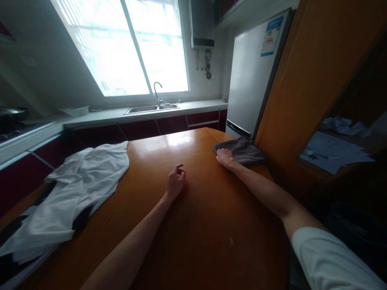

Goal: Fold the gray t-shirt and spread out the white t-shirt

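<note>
Head: right hand point(225, 157) outstretched onto cloth point(245, 151)

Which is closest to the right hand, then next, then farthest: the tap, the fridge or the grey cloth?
1. Grey cloth: touching the right hand, at the table's far right corner.
2. Fridge: just behind the cloth, on the right.
3. Tap: far off to the left, over the sink.

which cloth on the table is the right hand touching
The grey cloth at the far right, under the right hand; the white garment lies apart on the left.
</note>
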`<state>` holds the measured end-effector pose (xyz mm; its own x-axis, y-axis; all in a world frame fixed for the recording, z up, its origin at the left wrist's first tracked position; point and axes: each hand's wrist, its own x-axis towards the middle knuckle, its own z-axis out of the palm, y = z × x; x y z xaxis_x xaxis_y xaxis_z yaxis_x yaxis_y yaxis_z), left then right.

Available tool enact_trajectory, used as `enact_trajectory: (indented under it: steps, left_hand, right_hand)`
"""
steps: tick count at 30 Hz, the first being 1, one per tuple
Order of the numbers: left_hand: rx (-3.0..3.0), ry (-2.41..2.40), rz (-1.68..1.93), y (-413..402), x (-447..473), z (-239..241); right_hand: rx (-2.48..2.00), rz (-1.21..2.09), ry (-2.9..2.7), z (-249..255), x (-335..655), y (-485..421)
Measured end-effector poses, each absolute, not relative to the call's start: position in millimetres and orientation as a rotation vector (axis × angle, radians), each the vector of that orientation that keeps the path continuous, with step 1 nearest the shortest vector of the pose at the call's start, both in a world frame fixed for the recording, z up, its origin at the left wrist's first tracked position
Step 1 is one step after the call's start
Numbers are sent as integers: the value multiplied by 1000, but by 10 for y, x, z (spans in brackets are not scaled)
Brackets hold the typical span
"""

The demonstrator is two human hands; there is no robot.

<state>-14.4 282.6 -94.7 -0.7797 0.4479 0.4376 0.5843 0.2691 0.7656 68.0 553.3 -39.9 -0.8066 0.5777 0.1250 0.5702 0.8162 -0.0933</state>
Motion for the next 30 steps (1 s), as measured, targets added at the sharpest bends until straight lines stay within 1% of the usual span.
enact_trajectory:
  steps: [3, 7, 11, 15, 19, 24, 27, 30]
  left_hand:
    - [-986, -2402, -1532, 2826, -136, -950]
    - [-989, -2420, -1517, 2824, -137, -970]
    - [-980, -2452, -1508, 2823, -151, -995]
    - [-999, -2458, -1511, 2824, -146, -996]
    - [-1014, -2471, -1507, 2822, -127, -991]
    - [-1005, -2489, -1502, 2821, -127, -1007]
    - [-1006, -2487, -1501, 2822, -130, -1009]
    - [-1018, -2492, -1488, 2829, -123, -1005]
  right_hand:
    - [-941, 58, -2766, -291, 699, 5827]
    - [-1014, 49, -2693, -231, 797, 6453]
    - [-1139, 115, -2725, -448, 953, 6962]
    - [-1214, 185, -2767, -714, 1024, 7202]
    - [-1188, 179, -2749, -796, 992, 7277]
    - [-1168, 193, -2716, -707, 957, 7240]
    - [-1059, 118, -2624, -588, 927, 7073]
    - [-902, 107, -2581, -474, 863, 6680]
